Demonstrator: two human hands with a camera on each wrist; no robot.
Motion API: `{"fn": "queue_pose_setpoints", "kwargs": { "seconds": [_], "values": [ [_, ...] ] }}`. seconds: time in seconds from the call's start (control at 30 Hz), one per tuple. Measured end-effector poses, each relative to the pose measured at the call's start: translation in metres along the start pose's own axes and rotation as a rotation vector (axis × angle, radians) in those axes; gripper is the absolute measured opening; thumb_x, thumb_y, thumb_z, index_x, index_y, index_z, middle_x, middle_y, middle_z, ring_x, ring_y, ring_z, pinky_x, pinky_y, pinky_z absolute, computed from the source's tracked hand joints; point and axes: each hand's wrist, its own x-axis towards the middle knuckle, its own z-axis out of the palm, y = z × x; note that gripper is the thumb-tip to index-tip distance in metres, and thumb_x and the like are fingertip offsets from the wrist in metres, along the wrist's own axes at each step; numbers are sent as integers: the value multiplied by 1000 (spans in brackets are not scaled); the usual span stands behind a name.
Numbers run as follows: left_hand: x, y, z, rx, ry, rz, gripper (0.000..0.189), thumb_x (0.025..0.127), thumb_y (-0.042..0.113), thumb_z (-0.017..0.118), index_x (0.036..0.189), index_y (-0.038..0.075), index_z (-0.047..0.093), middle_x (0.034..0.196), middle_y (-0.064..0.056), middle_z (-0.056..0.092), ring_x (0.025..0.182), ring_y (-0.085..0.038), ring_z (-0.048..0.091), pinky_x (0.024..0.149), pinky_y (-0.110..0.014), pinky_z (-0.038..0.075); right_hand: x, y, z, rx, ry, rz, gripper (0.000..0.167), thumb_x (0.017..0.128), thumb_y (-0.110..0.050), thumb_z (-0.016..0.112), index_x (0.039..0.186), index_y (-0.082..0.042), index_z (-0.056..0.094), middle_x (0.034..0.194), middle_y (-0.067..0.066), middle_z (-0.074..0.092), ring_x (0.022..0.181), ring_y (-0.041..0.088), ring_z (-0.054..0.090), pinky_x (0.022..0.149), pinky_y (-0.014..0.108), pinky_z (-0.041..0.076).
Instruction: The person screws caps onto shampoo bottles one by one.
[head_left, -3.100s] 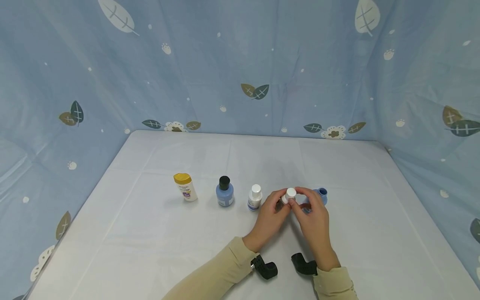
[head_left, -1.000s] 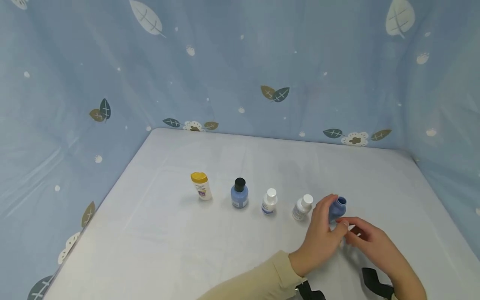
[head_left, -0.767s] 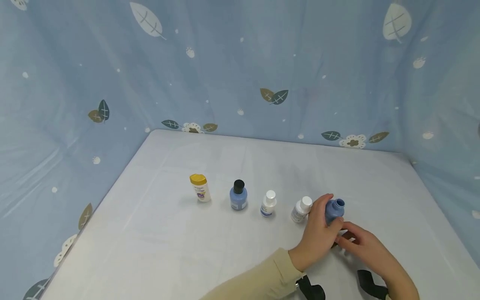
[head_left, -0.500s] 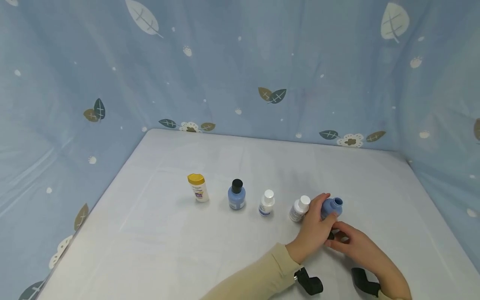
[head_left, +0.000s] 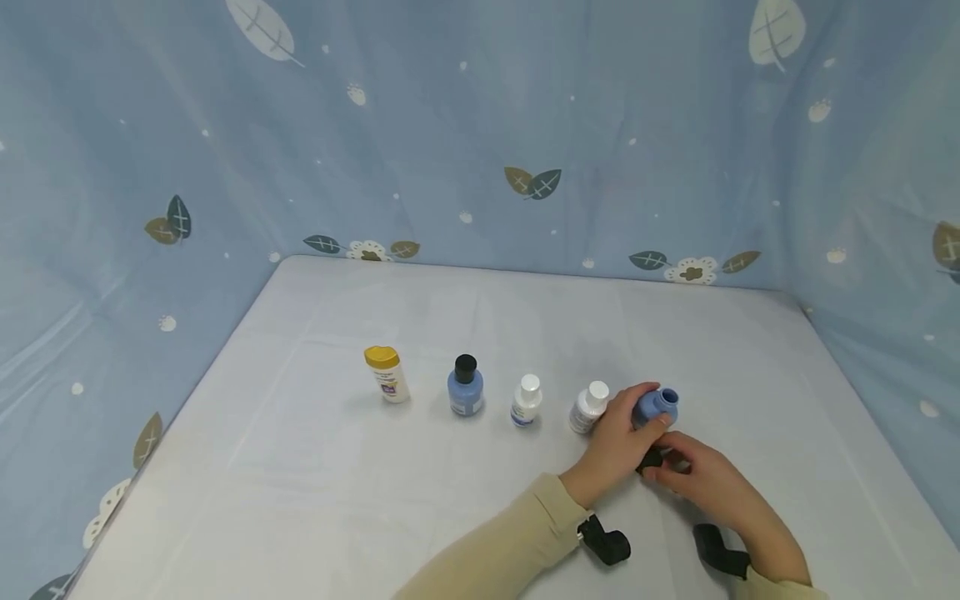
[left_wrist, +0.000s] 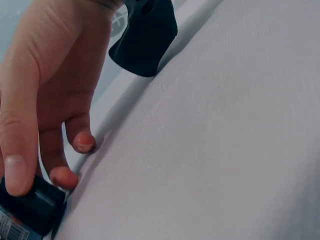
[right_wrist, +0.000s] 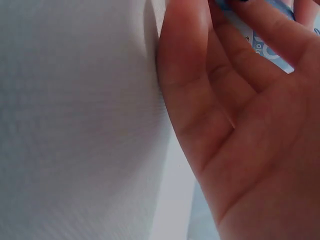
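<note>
My left hand grips an uncapped blue bottle, its open mouth facing up and tilted slightly right. Just in front of it, my right hand pinches a black cap between thumb and fingers, below the left thumb. In the left wrist view the black cap shows at the lower left, beside a label with a barcode. Part of a blue-and-white label appears behind the fingers in the right wrist view. The left fingers hide much of the bottle's body.
Left of the hands, in a row, stand a white bottle, a smaller-looking white bottle, a blue bottle with black cap and a white bottle with yellow cap. A blue patterned curtain borders the white table.
Both hands have left the white bottle, which stands on the table, and moved right. The left hand has taken hold of the uncapped blue bottle; the black cap has come into view at the right fingers.
</note>
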Motion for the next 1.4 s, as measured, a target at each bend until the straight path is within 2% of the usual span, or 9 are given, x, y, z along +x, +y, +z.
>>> {"fn": "queue_pose_setpoints", "kwargs": {
  "seconds": [0.27, 0.4, 0.53, 0.63, 0.77, 1.03, 1.2, 1.3, 1.4],
  "values": [
    [4, -4, -5, -18, -38, 26, 42, 89, 41, 50, 128, 27, 44, 121, 10, 48, 110, -2, 43, 90, -23, 36, 0, -6, -10, -67, 57, 108, 54, 82, -50, 56, 116, -9, 58, 107, 8, 61, 90, 22, 56, 64, 34, 46],
    [5, -4, -7, -16, -43, 29, 42, 89, 40, 51, 128, 26, 44, 121, 10, 48, 110, -1, 43, 90, -22, 36, -2, -1, -15, -68, 122, 139, 56, 87, -50, 47, 123, -7, 52, 109, 12, 58, 83, 20, 59, 63, 34, 45],
    [4, -4, -8, -10, -39, 27, 42, 88, 40, 52, 127, 27, 45, 120, 10, 49, 110, -1, 43, 90, -22, 36, 3, 17, -12, -42, 321, 97, 48, 92, -44, 40, 128, -12, 48, 111, 11, 53, 75, 16, 58, 59, 29, 45],
    [5, -3, -8, 5, -29, 37, 41, 88, 40, 52, 127, 29, 45, 120, 11, 49, 109, -1, 44, 90, -22, 36, 13, 41, -1, -68, 519, 52, 38, 94, -39, 40, 128, -26, 48, 109, 1, 51, 74, 8, 57, 58, 23, 43],
    [5, -3, -9, 42, -14, 68, 40, 89, 39, 52, 127, 29, 47, 119, 11, 49, 109, 0, 43, 90, -21, 36, 21, 57, 9, -41, 679, 56, 33, 94, -37, 40, 126, -40, 45, 106, -6, 51, 71, -3, 54, 59, 18, 39],
    [2, -4, -7, 83, 36, 98, 36, 89, 38, 51, 123, 25, 52, 115, 11, 51, 107, 0, 44, 89, -19, 36, 7, 2, 3, 270, 784, 90, 39, 88, -26, 56, 127, -27, 49, 114, 3, 54, 82, 2, 56, 66, 11, 41],
    [0, -4, -4, 81, 51, 122, 35, 90, 38, 50, 122, 23, 52, 115, 10, 49, 107, 0, 44, 89, -18, 36, 17, 17, 12, 296, 852, -49, 40, 87, -23, 58, 126, -27, 51, 115, 0, 56, 89, 6, 57, 72, 11, 43],
    [0, -4, -4, 90, 48, 163, 34, 91, 35, 49, 122, 20, 52, 118, 8, 49, 109, -1, 43, 90, -19, 35, 15, -5, 8, 320, 843, -110, 38, 88, -17, 58, 125, -21, 52, 115, 2, 55, 96, 9, 55, 74, 13, 44],
    [-1, -3, -5, 97, 35, 178, 34, 92, 34, 48, 123, 22, 51, 121, 9, 48, 111, -2, 42, 91, -20, 35, 10, -32, 3, 342, 834, -108, 37, 87, -12, 57, 124, -18, 53, 114, 2, 55, 100, 9, 53, 75, 12, 43]
  ]
}}
